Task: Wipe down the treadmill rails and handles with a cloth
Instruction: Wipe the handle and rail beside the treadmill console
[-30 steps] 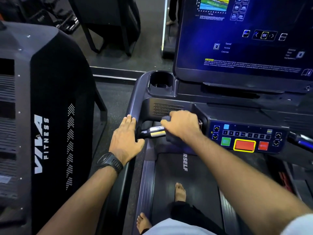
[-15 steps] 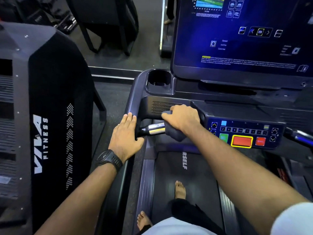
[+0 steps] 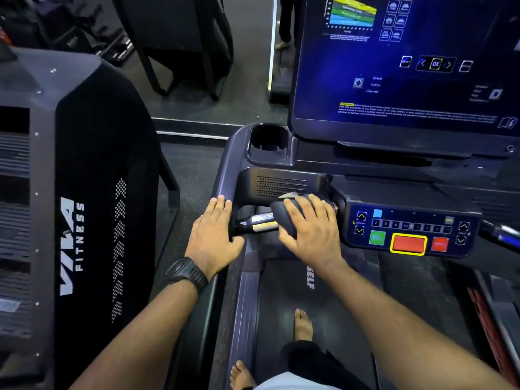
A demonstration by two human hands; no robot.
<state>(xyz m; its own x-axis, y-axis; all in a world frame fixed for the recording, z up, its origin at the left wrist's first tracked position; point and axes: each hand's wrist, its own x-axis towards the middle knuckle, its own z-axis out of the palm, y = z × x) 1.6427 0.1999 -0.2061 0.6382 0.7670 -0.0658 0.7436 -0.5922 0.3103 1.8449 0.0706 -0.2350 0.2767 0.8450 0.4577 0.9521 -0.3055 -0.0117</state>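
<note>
I stand on a treadmill. My left hand [image 3: 213,235] rests flat on the grey left rail [image 3: 225,170], fingers straight and pointing forward, with a black watch on the wrist. My right hand [image 3: 312,229] holds a dark cloth [image 3: 281,215] wrapped over the short front handle [image 3: 261,222]. Its fingers lie across the top of the cloth and the thumb sits under its lower edge. The handle's silver sensor strip shows between my two hands. The part of the handle under the cloth is hidden.
The button panel [image 3: 408,229] with a red stop key sits right of my right hand, below the lit screen [image 3: 408,66]. A cup holder [image 3: 266,139] is set in the console. A black fitness machine [image 3: 84,192] stands close on the left. My bare feet are on the belt [image 3: 281,305].
My right hand has turned on the handle; its fingers now spread over the top of the cloth rather than curling round it. My left hand has stayed on the rail.
</note>
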